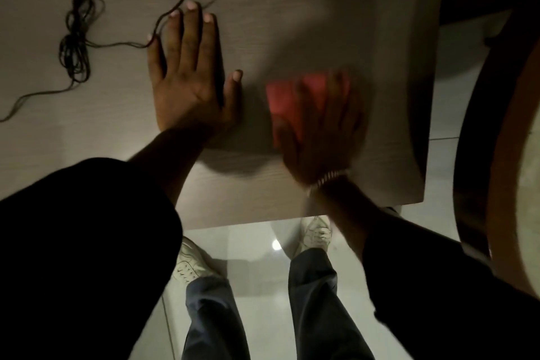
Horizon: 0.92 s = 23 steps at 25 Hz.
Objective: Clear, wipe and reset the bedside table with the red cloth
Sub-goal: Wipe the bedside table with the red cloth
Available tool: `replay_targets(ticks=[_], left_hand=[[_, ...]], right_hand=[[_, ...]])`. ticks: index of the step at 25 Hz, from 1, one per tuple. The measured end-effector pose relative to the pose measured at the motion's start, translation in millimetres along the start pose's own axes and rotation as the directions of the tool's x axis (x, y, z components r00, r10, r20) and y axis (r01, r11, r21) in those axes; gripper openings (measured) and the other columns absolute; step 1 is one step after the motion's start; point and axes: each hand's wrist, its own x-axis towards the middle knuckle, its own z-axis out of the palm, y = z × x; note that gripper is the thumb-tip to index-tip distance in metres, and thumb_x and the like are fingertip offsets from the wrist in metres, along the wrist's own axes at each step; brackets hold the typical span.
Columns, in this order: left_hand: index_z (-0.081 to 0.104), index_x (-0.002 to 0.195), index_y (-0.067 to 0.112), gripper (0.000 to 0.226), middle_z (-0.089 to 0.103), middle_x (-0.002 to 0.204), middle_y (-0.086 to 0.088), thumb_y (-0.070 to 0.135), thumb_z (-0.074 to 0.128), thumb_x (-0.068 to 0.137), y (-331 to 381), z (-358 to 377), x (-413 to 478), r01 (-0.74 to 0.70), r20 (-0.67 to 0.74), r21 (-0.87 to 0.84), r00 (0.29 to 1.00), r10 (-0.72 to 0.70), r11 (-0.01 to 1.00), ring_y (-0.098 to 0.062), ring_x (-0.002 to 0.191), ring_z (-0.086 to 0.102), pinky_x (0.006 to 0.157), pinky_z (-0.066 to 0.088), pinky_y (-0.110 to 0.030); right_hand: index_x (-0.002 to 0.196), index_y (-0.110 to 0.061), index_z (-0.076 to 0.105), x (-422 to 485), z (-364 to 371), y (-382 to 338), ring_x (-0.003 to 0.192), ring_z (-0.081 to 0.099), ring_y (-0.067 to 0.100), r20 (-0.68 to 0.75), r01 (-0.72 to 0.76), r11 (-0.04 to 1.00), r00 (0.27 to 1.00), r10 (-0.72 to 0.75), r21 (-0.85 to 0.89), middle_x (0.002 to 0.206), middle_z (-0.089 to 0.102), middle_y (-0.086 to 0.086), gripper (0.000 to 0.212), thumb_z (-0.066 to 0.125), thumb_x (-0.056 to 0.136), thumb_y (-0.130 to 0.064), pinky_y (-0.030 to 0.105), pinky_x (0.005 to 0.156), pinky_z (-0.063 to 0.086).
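Note:
The pale wood-grain bedside table (336, 9) fills the upper part of the head view. My left hand (190, 73) lies flat on it, fingers spread, palm down, with a dark flat object partly showing under its right edge. My right hand (321, 131) is blurred and presses on the folded red cloth (295, 93) right of centre on the tabletop; a beaded bracelet sits on that wrist.
A thin dark cable (76, 38), bunched in a coil, trails across the table's left side and past my left fingertips. A round dark-framed object (479, 126) stands at the right beyond the table edge. Below are the tiled floor and my shoes (193, 263).

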Motion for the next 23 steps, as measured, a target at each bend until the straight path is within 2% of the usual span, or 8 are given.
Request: replay_targets(ticks=[2,4,7,10,12,15,20,23], left_hand=[[0.018,0.155,0.010,0.070,0.016,0.165,-0.014,0.046,0.032,0.097,0.3,0.9,-0.7,0.003,-0.003,-0.037,1.000,-0.004,0.999,-0.031,0.153,0.011,0.122,0.007,-0.052],[0.020,0.155,0.009,0.069,0.016,0.165,-0.013,0.040,0.033,0.094,-3.0,-0.5,0.6,0.021,0.009,-0.065,1.000,-0.020,0.998,-0.030,0.153,0.010,0.123,0.006,-0.051],[0.024,0.153,0.007,0.070,0.020,0.163,-0.015,0.032,0.035,0.089,-2.1,0.3,2.3,0.000,-0.047,-0.068,0.999,-0.003,0.998,-0.030,0.153,0.014,0.123,0.009,-0.050],[0.030,0.151,0.004,0.073,0.024,0.161,-0.019,0.028,0.039,0.082,-11.2,-1.0,22.6,0.051,-0.043,-0.130,0.997,-0.057,0.990,-0.032,0.151,0.019,0.123,0.012,-0.046],[0.033,0.149,0.003,0.073,0.027,0.160,-0.019,0.026,0.039,0.080,-39.9,-10.2,-6.3,0.087,-0.188,-0.159,0.975,-0.117,0.983,-0.032,0.151,0.021,0.123,0.013,-0.047],[0.039,0.145,0.001,0.069,0.033,0.157,-0.021,0.024,0.041,0.081,-9.1,1.1,-3.3,-0.024,-0.152,-0.158,0.988,-0.001,0.987,-0.037,0.148,0.027,0.121,0.018,-0.051],[0.033,0.151,0.010,0.062,0.030,0.161,-0.011,0.037,0.036,0.095,-76.9,1.3,-36.4,-0.084,-0.106,-0.042,0.991,0.079,0.996,-0.028,0.150,0.025,0.121,0.017,-0.048],[0.021,0.155,0.016,0.067,0.020,0.165,-0.008,0.046,0.028,0.096,-149.7,-12.6,-56.6,0.048,-0.065,-0.009,0.997,-0.048,0.999,-0.026,0.152,0.017,0.123,0.012,-0.047]], right_hand=[[0.140,-0.035,0.043,66.6,1.0,-17.6,0.136,0.036,0.045,-0.114,-0.011,1.000,0.993,0.013,0.018,0.151,0.038,0.019,0.060,0.039,0.087,-0.061,0.055,0.109,0.026],[0.141,-0.039,0.040,111.4,-3.4,-36.7,0.140,0.030,0.041,-0.081,-0.046,0.999,0.996,0.048,0.021,0.156,0.030,0.013,0.062,0.033,0.084,-0.064,0.052,0.111,0.023],[0.142,-0.039,0.038,115.3,0.2,-36.6,0.141,0.028,0.040,-0.050,0.035,0.999,0.998,-0.034,0.027,0.158,0.027,0.012,0.064,0.031,0.084,-0.065,0.053,0.111,0.023],[0.142,-0.032,0.040,47.5,10.1,-24.6,0.139,0.030,0.045,-0.043,0.072,0.993,0.997,-0.068,0.092,0.155,0.030,0.019,0.063,0.039,0.086,-0.060,0.056,0.108,0.027],[0.146,-0.030,0.028,-50.8,8.6,-44.7,0.140,0.025,0.047,-0.050,0.257,0.966,0.966,-0.255,0.038,0.156,0.026,0.021,0.066,0.041,0.087,-0.058,0.059,0.109,0.024],[0.143,-0.030,0.027,-102.7,6.8,-27.6,0.140,0.025,0.048,0.066,0.240,0.969,0.968,-0.244,0.065,0.155,0.027,0.021,0.064,0.047,0.087,-0.055,0.061,0.109,0.022],[0.134,-0.031,0.048,-25.9,13.5,-61.6,0.139,0.030,0.043,-0.004,0.243,0.970,0.970,-0.243,-0.003,0.153,0.033,0.017,0.057,0.043,0.082,-0.055,0.057,0.108,0.026],[0.134,-0.032,0.044,38.3,16.9,-105.7,0.139,0.026,0.043,-0.008,0.248,0.969,0.969,-0.248,-0.003,0.155,0.029,0.014,0.058,0.045,0.080,-0.052,0.058,0.107,0.024]])
